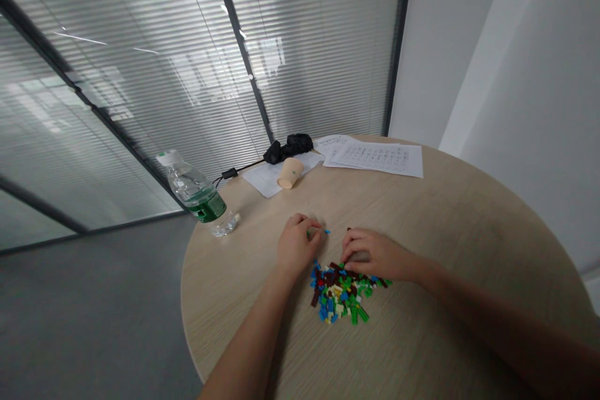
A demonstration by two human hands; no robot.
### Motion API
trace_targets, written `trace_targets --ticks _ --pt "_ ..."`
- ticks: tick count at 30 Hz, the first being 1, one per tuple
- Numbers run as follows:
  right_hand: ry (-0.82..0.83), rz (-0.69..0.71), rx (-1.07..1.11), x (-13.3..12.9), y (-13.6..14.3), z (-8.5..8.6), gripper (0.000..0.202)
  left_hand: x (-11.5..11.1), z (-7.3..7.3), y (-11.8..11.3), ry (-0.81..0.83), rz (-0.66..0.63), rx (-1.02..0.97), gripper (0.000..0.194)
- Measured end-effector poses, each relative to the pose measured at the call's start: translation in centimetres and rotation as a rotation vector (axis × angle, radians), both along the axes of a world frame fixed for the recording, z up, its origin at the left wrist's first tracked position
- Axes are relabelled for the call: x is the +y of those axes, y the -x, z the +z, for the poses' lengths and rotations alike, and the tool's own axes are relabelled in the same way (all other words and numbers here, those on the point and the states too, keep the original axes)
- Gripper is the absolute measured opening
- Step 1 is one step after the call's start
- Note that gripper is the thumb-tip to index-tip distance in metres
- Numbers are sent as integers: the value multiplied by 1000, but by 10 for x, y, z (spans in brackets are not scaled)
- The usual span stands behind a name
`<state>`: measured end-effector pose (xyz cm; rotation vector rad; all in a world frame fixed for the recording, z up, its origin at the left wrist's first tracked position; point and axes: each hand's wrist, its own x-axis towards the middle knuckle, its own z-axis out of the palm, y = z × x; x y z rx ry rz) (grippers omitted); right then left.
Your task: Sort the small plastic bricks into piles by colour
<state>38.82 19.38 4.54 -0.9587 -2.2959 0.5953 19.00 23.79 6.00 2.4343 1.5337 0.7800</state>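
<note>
Colored bricks [340, 294], piled just below both hands' fingers [352, 249]

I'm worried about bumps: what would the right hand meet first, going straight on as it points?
The right hand would probably meet the bare left hand, perhaps brushing a small blue plastic piece first; depth is unclear.

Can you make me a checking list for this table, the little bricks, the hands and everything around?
Surface: round table, pale wood look
Building pieces: mixed-colour pile, loose blue piece above it
Clutter: bottle, cup, papers, black bundle
Hands: left hand near the blue piece; right hand at the pile's edge; grips unclear
Cables: black cord beside the bundle
Surroundings: blinds, white wall, grey floor
</note>
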Motion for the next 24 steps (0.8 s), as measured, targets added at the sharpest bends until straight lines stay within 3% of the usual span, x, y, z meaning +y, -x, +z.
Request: trace_targets --ticks 6,10,14,18,24 --pt "111 -45 50 -1 0 5 13 -1 2 1 2 -87 -3 18" --pt "210 -302 131 6 -8 3 18 -3 7 1 -4 -207 28 17" --pt "78 -563 76 18 -19 -5 21 -6 11 -1 59 -340 60 15" --pt "-78 -564 -28 26 -22 -13 21 -10 12 -2 135 -451 70 15" --pt "-120 -575 -83 29 -14 -14 25 -13 12 -4 137 -543 87 12"
